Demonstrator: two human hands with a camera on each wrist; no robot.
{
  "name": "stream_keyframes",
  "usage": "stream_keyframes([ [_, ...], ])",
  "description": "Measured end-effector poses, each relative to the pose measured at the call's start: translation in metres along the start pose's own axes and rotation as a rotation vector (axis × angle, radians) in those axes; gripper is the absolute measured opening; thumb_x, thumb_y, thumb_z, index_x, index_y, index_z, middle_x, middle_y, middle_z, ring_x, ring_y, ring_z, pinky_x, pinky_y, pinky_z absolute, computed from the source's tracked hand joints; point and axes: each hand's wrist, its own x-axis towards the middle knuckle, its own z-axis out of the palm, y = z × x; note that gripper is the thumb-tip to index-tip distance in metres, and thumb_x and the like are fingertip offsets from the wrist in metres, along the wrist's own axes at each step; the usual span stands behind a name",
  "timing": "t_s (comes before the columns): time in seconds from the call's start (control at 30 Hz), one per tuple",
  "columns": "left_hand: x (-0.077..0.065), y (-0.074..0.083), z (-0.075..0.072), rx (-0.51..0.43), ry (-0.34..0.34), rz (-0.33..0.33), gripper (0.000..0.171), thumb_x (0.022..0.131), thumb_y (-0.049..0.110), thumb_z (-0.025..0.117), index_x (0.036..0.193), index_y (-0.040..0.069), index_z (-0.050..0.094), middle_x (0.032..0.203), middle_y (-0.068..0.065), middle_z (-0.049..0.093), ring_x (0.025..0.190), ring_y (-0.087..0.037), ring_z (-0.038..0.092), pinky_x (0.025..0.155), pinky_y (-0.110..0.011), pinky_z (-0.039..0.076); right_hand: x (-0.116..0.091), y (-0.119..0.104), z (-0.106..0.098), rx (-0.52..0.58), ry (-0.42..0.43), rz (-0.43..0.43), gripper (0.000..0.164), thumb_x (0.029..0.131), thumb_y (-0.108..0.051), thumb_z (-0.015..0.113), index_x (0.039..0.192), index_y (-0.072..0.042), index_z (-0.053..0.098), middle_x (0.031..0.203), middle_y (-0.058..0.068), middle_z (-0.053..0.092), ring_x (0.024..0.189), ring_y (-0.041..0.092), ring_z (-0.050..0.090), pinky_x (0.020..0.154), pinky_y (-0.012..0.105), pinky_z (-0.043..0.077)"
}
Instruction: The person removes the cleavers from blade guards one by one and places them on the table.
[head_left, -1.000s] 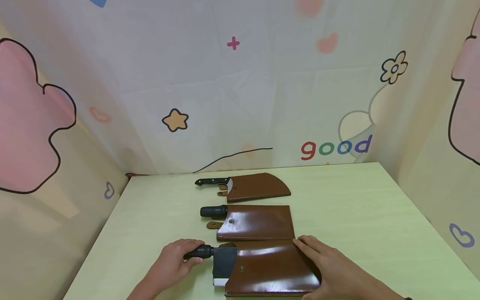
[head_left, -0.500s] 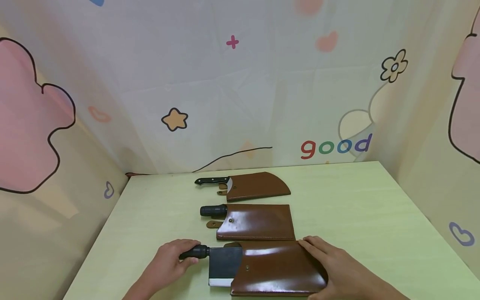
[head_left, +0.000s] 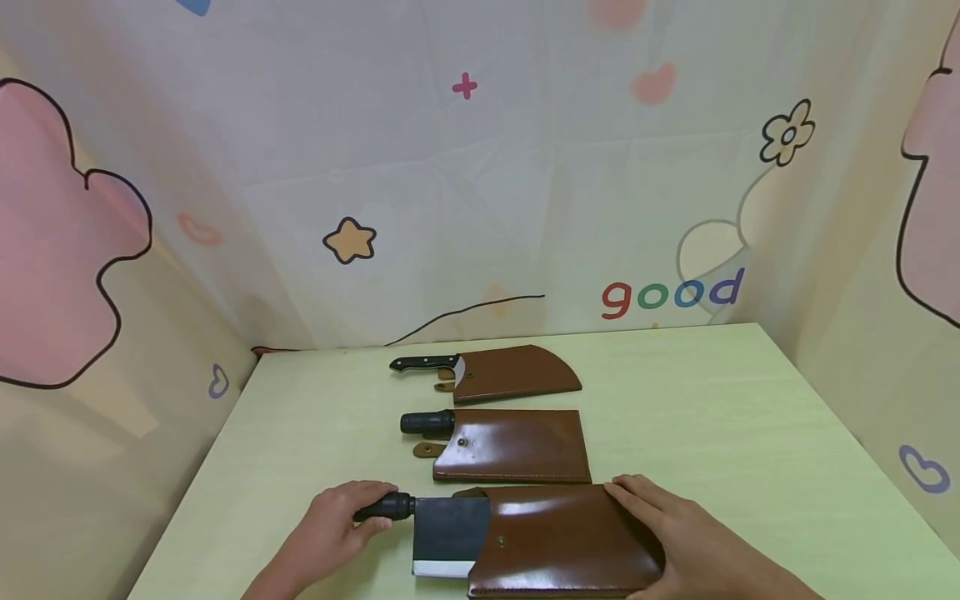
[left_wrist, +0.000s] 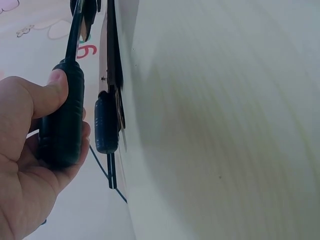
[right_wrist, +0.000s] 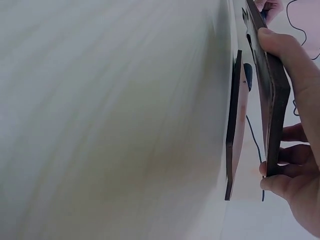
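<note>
My left hand point(head_left: 333, 529) grips the black handle of a cleaver point(head_left: 450, 529), thumb along the handle in the left wrist view. Its dark blade with a bright edge stands partly out of a glossy brown leather sheath point(head_left: 562, 537); the rest of the blade is hidden inside. At the sheath's right end, my right hand point(head_left: 690, 533) holds it, with fingers at the far corner and thumb toward the near one. The right wrist view shows the sheath's thick edge point(right_wrist: 274, 92) between thumb and fingers, raised off the table.
Behind lies a second sheathed cleaver point(head_left: 513, 446) with a black round handle and a loose snap strap point(head_left: 428, 450). Farther back is a third knife in a curved brown sheath point(head_left: 517, 373). The pale green table point(head_left: 697, 408) meets a printed cloth backdrop point(head_left: 420, 167).
The cleaver has slid left and the sheath right, so more of the blade shows. Both hands keep their hold. The two knives behind stay put.
</note>
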Motion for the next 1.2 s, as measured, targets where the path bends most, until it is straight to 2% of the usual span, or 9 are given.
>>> stream_keyframes([
  [0.3,-0.002,-0.001,-0.002,-0.014,-0.007,-0.003,0.038,0.092,0.028,0.076,0.125,0.009,0.072,0.119,-0.004,0.074,0.109,-0.023,0.07,0.091,-0.045,0.057,-0.003,0.005,-0.002,-0.03,0.066,-0.079,0.119,0.062,-0.086,0.074,0.152,-0.013,0.048,0.15,0.0,0.049,0.122,0.02,0.059,0.089,0.037,0.058],
  [0.47,-0.004,-0.003,-0.004,-0.02,-0.024,-0.026,0.041,0.093,0.035,0.074,0.125,0.009,0.072,0.12,-0.004,0.074,0.11,-0.024,0.07,0.092,-0.045,0.056,-0.006,0.008,-0.003,-0.055,0.098,-0.121,0.116,0.062,-0.086,0.074,0.149,-0.011,0.052,0.146,-0.005,0.05,0.118,0.015,0.059,0.087,0.035,0.058],
  [0.87,-0.009,-0.007,-0.008,-0.032,-0.036,-0.036,0.041,0.093,0.033,0.075,0.126,0.008,0.072,0.121,-0.004,0.073,0.113,-0.026,0.069,0.094,-0.046,0.056,-0.014,0.017,-0.006,-0.046,0.096,-0.101,0.116,0.06,-0.085,0.076,0.149,-0.014,0.052,0.146,-0.004,0.053,0.119,0.014,0.06,0.087,0.034,0.058],
  [1.2,-0.016,-0.013,-0.015,-0.032,-0.04,-0.07,0.042,0.093,0.034,0.074,0.127,0.01,0.072,0.122,-0.002,0.073,0.114,-0.026,0.069,0.095,-0.046,0.055,-0.021,0.024,-0.01,-0.012,0.099,-0.075,0.12,0.056,-0.083,0.079,0.15,-0.013,0.052,0.148,-0.003,0.053,0.121,0.011,0.059,0.087,0.031,0.058],
])
